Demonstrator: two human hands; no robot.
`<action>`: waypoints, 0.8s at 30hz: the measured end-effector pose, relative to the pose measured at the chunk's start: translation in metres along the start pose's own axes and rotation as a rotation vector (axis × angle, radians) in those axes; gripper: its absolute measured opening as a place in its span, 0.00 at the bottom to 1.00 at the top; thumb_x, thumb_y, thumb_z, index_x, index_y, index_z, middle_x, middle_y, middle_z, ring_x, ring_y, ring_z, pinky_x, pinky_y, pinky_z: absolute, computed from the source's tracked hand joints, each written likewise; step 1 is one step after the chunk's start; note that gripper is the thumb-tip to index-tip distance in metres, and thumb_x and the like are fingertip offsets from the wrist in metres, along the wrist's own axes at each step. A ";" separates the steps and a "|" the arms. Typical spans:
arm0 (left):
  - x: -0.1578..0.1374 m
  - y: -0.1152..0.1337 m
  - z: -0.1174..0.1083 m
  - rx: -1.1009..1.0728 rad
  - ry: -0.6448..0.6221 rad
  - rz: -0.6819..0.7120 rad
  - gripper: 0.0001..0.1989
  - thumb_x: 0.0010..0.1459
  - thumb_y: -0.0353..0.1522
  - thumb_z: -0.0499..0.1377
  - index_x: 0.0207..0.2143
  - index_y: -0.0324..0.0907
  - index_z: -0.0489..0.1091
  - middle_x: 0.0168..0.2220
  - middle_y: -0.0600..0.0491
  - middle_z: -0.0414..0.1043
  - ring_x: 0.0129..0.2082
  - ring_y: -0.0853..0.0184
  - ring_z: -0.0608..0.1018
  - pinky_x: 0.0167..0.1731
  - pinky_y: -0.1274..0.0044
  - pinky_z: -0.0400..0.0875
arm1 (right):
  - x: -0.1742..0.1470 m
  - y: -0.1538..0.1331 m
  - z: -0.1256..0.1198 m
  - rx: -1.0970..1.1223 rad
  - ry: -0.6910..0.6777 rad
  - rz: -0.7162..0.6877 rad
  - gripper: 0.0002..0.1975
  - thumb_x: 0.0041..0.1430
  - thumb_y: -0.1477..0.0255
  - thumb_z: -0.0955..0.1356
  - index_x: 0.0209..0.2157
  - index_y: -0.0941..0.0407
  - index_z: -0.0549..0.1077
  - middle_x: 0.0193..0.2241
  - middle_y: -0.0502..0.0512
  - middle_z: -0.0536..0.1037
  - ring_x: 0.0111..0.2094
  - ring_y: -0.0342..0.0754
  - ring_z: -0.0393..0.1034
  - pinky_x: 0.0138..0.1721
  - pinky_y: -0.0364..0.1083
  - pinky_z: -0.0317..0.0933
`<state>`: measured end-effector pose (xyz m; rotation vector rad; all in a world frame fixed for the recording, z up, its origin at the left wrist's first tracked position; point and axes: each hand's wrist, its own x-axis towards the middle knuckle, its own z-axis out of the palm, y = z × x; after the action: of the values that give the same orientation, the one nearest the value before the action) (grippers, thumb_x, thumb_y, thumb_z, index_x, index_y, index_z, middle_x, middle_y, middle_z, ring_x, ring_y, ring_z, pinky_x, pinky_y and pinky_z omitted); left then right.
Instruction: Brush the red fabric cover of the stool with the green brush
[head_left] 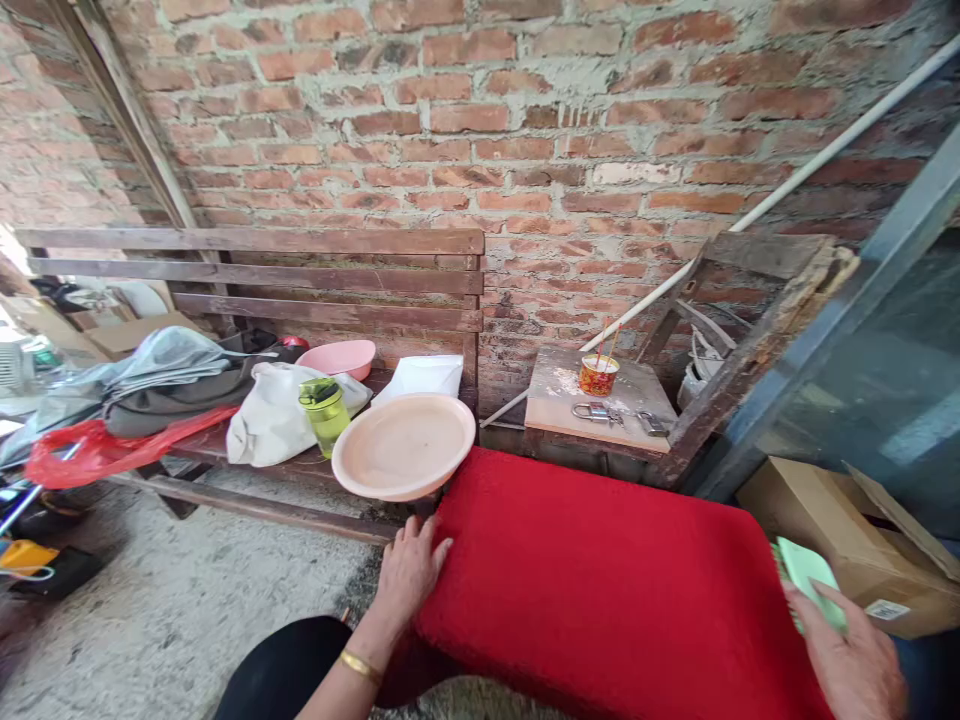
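A bench or stool top covered in red cloth [600, 590] stretches in front of me. My right hand [855, 650] grips a light green scrub brush [808, 570] at the right end of the red cover; its bristles are mostly hidden. At the left edge of the cloth is my left hand [411, 570], fingers spread and holding nothing, with a gold bracelet on the wrist. Just beyond its fingertips, a shallow pale pink basin [405, 445] rests on the end of the wooden bench.
Along the brick wall, the wooden bench [337, 275] carries a green bottle [325, 412], a white bag [270, 415], a pink bowl [337, 358] and a red plastic bag [112, 455]. A wooden chair [555, 380] holds a cup and padlocks. A cardboard box [847, 540] stands right.
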<state>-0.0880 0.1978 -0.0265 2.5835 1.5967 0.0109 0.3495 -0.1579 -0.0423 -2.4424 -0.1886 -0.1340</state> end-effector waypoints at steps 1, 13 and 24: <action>0.001 0.003 -0.002 0.016 -0.039 0.023 0.24 0.68 0.40 0.48 0.62 0.42 0.64 0.56 0.39 0.68 0.55 0.54 0.74 0.52 0.63 0.68 | -0.009 -0.022 0.007 0.011 -0.066 -0.034 0.43 0.49 0.39 0.59 0.54 0.55 0.74 0.47 0.76 0.75 0.53 0.69 0.69 0.49 0.61 0.63; 0.010 0.013 0.017 0.026 -0.075 0.066 0.22 0.65 0.34 0.54 0.60 0.43 0.68 0.53 0.40 0.72 0.48 0.57 0.78 0.49 0.66 0.72 | -0.182 -0.311 0.150 -0.261 -0.676 -0.832 0.20 0.55 0.61 0.67 0.50 0.48 0.76 0.46 0.55 0.74 0.50 0.52 0.70 0.52 0.48 0.59; 0.004 0.006 0.027 -0.017 -0.097 0.098 0.27 0.63 0.37 0.56 0.64 0.45 0.64 0.56 0.40 0.70 0.52 0.54 0.75 0.53 0.62 0.67 | -0.132 -0.300 0.126 -0.519 -0.588 -0.633 0.21 0.61 0.61 0.63 0.52 0.52 0.74 0.44 0.62 0.73 0.44 0.57 0.73 0.42 0.51 0.61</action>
<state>-0.0795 0.1965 -0.0532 2.6038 1.4300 -0.0905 0.1747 0.1378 0.0293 -2.7713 -1.3285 0.3042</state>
